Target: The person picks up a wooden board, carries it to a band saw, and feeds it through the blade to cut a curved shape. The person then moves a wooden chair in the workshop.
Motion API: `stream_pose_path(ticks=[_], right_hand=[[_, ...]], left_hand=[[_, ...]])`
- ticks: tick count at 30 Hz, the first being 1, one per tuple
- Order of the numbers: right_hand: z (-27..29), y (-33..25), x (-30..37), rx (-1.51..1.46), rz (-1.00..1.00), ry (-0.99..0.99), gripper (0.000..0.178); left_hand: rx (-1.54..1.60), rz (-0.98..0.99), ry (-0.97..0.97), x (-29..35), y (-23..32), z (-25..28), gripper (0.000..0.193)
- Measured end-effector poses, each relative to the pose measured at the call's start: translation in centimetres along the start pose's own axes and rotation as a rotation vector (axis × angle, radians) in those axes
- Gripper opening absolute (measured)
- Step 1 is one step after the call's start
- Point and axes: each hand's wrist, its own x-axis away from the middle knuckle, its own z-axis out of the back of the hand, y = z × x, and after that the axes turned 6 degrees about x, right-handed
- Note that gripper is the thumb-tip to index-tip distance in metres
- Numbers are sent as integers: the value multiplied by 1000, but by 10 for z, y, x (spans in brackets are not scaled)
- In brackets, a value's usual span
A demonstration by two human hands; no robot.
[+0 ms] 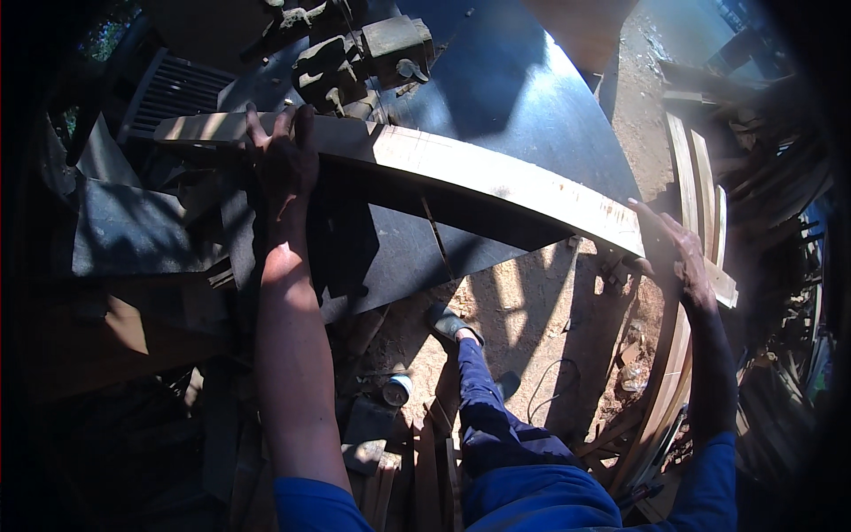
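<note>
A long pale wooden plank [496, 173] lies crosswise over the dark metal tabletop [541, 115], its right end reaching beyond the table edge. Toward its left part, my left hand [285, 155] grips it, fingers spread over the far edge. My right hand [681, 253] holds the plank near its right end, with some fingers hidden behind the wood. Sunlight falls on the middle of the plank, while its left part is partly shaded. Just beyond my left hand, blocks with metal fittings [363, 62] stand on the tabletop, close to the plank.
Several long boards [696, 186] stand at the right, beside a heap of dark timber [798, 151]. A grey sheet-like panel [133, 226] is at the left. On the sunlit ground are a tin can [397, 390], a thin cable [554, 390] and wood scraps near my feet.
</note>
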Motion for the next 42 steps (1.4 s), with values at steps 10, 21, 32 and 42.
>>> stream_pose_path(ticks=[10, 21, 32, 42], right_hand=[[0, -1, -4, -10, -52, -24, 95], [0, -1, -4, 2, -34, -1, 96], [3, 1, -12, -20, -71, -13, 94], [1, 3, -14, -24, -47, 1, 89]], left_hand=[[36, 53, -4, 0, 6, 2, 59], [112, 41, 47, -2, -3, -7, 53], [-25, 91, -33, 1, 10, 4, 58], [-14, 40, 13, 0, 6, 1, 56]])
